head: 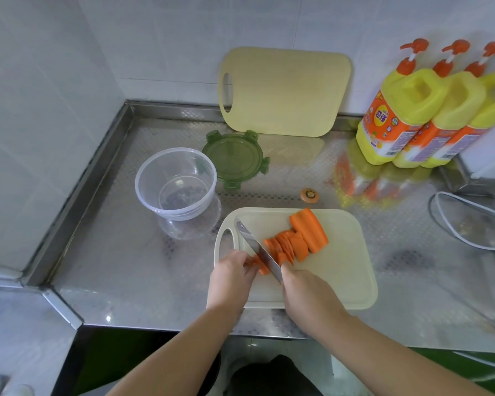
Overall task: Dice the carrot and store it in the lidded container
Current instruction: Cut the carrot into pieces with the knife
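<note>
Gripping the knife (pixel 257 249) by its handle, the right hand (pixel 305 285) lays the blade against a carrot piece (pixel 263 268) pinched by the left hand (pixel 231 271) just beside it, carrot slices (pixel 283 247) just beyond on the cutting board (pixel 343 281), the clear container (pixel 155 192) and green lid (pixel 235 158) farther beyond the left hand.

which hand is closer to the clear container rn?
Left. The left hand, holding carrot pieces at the cutting board's left edge, lies below-right of the clear container. The right hand, gripping the knife, is farther right.
</note>
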A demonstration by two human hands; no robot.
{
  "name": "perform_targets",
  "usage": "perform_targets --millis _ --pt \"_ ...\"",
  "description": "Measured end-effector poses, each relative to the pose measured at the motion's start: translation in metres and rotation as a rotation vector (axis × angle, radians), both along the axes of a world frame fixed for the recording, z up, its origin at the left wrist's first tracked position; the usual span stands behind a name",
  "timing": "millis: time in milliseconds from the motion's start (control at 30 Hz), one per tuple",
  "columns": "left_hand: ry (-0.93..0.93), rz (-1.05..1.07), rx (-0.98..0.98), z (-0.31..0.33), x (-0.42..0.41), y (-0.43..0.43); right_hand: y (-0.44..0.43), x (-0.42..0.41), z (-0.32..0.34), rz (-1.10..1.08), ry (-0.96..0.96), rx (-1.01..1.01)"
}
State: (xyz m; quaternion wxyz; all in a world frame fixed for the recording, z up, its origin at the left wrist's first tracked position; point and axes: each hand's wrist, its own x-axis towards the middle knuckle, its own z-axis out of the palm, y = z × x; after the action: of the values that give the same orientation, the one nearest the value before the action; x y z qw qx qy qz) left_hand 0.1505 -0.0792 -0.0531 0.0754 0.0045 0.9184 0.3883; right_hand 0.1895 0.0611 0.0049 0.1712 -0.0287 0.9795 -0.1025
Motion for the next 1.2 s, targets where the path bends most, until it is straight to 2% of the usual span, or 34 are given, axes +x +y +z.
perform_targets --millis 300,567,767,1200 --pt "-0.054 0.029 0.024 0.000 -0.002 0.001 -0.002 -0.009 -0.012 0.027 -0.088 0.003" --pt "-0.043 -0.011 0.038 0.005 -0.001 0.001 0.007 -0.008 -0.010 -0.125 -0.019 -0.103" --pt "-0.050 -0.002 0.111 0.006 0.000 0.007 0.007 -0.006 0.007 -0.088 -0.009 -0.046" --pt "-0.031 0.030 0.113 0.002 0.004 0.006 -0.003 0.004 0.011 -0.059 -0.033 0.007"
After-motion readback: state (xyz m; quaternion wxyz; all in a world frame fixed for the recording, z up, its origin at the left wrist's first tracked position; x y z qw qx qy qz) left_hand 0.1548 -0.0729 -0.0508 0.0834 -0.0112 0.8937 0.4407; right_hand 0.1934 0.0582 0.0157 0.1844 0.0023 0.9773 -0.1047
